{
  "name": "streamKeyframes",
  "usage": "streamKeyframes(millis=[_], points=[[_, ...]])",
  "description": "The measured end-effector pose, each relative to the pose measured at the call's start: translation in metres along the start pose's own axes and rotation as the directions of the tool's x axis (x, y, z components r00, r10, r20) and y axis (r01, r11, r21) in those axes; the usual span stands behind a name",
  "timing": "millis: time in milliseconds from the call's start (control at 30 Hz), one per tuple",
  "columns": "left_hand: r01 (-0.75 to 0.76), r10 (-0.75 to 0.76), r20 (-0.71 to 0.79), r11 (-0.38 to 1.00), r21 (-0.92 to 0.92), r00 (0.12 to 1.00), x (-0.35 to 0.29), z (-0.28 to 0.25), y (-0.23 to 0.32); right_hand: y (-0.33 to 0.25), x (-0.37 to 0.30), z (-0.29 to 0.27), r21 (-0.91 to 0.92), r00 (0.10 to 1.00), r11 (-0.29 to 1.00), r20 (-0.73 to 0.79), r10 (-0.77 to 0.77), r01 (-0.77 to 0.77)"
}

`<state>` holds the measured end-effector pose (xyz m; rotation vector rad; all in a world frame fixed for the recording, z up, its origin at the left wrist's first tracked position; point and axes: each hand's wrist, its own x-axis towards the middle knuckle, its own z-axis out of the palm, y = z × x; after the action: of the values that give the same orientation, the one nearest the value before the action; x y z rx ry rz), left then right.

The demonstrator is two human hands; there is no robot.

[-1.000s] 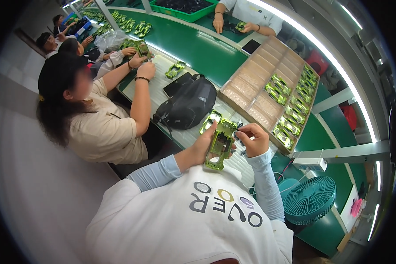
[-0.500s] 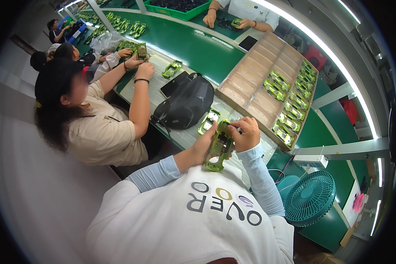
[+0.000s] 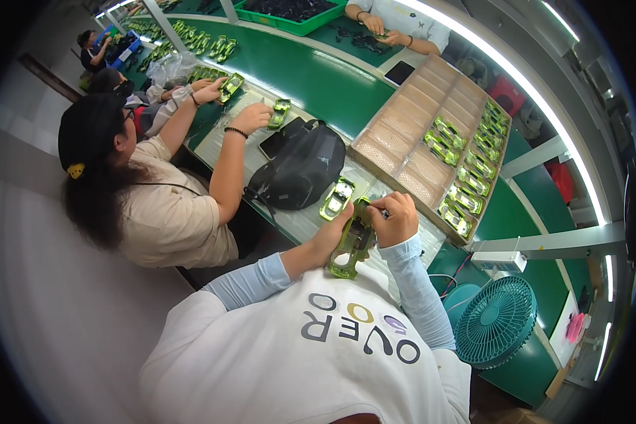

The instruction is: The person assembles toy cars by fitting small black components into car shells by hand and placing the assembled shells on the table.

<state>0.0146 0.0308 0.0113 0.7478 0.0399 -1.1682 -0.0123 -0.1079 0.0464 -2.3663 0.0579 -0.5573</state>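
My left hand is closed around the side of a green toy car body shell, held tilted in front of my chest with its hollow underside facing me. At its far end, the fingers of my right hand are pinched together against the rim. A small dark bit shows by those fingertips, too small to name. Just beyond my left hand, a second green car body lies on the table.
A brown partitioned tray holds several green car bodies on the right. A black bag lies to the left, near a co-worker handling car bodies. A teal fan stands at my right. Across the bench, another person works beside a green bin.
My hands stay at the car body, with only a slight shift. The co-worker on the left has moved their hands apart, one now reaching to a car body on the table.
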Motion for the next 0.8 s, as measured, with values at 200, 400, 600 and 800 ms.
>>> streamKeyframes(millis=[200,400,600,800], points=[[-0.047,0.054,-0.089,0.996,0.073,0.995,-0.0048,0.0042,0.0006,0.0067,0.0002,0.0034,0.025,0.998,0.998,0.012,-0.064,0.064],[-0.092,0.095,-0.058,0.994,0.063,0.994,0.0006,0.0038,-0.0058,0.0031,-0.0016,-0.001,0.215,0.989,0.966,0.068,0.131,-0.143],[-0.051,0.054,-0.022,0.993,0.103,0.998,-0.007,0.0061,-0.0002,0.0058,-0.0044,0.0024,0.179,0.997,0.982,0.064,0.043,-0.054],[-0.074,0.079,-0.039,0.99,0.118,0.996,-0.0042,0.0038,-0.0013,0.0035,-0.006,0.0043,0.121,0.998,0.992,0.055,0.04,-0.047]])
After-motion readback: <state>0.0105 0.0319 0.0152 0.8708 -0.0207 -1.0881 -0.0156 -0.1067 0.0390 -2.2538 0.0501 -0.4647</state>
